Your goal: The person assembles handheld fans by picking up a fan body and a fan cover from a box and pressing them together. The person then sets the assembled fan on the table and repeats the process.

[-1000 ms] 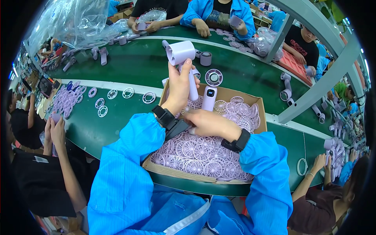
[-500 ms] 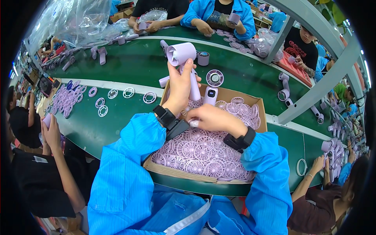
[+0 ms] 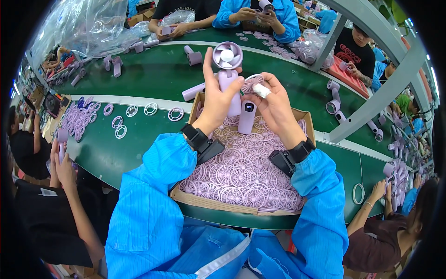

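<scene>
Green surface (image 3: 102, 149) runs across in front of the worker, w/ a slanting metal post (image 3: 377, 90) on the R side. Cardboard box (image 3: 213, 204) sits on it below both wrists, w/ lots of loose covers (image 3: 241, 176) left inside.

L hand (image 3: 216, 100) grips a purple handheld fan (image 3: 226, 78), upright over the box's back part, blades facing us. Below the R hand lies a purple handle w/ lit screen (image 3: 246, 123), top end hidden. R hand (image 3: 276, 109) pinches one spoked cover (image 3: 253, 83), just beside the fan. Looks part-done, I'd say: blades in, front bare, cover not on. White wrap (image 3: 261, 90) on one R digit.

Edges: post stands well apart from the R hand. Only a thin green strip btwn box front & the surface's near rim. Air above both hands is open; gap btwn cover & fan head is small.
</scene>
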{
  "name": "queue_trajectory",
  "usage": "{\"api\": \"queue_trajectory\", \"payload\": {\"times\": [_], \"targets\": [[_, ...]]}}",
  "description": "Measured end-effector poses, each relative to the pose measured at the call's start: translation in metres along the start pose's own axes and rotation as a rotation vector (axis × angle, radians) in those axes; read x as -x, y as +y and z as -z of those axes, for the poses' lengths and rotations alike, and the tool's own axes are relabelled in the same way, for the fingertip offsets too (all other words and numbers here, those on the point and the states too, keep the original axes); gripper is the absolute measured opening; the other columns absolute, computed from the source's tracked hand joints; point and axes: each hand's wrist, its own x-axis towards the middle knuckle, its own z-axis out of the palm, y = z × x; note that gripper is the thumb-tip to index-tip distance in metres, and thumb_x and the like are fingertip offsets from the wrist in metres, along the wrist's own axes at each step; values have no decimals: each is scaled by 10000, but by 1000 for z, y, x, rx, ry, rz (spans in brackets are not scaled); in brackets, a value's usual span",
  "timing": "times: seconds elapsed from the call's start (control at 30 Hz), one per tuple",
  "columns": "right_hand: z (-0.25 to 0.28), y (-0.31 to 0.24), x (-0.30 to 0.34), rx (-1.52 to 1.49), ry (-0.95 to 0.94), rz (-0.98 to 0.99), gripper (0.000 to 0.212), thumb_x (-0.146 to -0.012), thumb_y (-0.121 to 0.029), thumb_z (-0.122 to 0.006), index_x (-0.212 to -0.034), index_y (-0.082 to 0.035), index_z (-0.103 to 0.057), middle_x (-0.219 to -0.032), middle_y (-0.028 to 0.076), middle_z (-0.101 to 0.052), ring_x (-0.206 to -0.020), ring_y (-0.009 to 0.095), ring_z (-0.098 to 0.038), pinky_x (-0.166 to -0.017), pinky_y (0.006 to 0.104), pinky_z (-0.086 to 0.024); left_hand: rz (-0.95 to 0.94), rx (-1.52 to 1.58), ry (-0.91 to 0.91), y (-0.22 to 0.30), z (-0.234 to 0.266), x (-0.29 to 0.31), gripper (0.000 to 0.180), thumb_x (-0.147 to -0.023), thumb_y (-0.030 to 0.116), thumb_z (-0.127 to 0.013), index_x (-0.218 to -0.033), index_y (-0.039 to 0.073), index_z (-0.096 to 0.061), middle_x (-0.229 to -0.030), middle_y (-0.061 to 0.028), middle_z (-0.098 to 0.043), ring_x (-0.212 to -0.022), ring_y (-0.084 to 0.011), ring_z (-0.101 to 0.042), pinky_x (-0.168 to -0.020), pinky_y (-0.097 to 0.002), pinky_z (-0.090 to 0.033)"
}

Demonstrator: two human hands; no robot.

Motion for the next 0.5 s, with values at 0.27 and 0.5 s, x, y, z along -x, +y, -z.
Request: {"api": "queue_trajectory", "payload": {"times": [0.27,0.5], "targets": [[6,5,1,-21,-9,5,217,-916,-4,-516,-1130,-36,-501,-1047,78,-599,-968,193,-596,-860,366,-509,-45,-101,-72,5,-4,5,945,-790,-57,-662,-1481,166,-57,-1243,-137,-441,-985,-174,-588,-817,-299,-532],[8,6,0,45,-101,44,212,-929,-17,-508,-1137,-61,-509,-1088,64,-564,-1003,181,-577,-896,373,-491,-31,-122,-84,7,-5,6,950,-784,-53,-672,-1481,158,-63,-1249,-138,-433,-998,-179,-588,-824,-302,-534]]}}
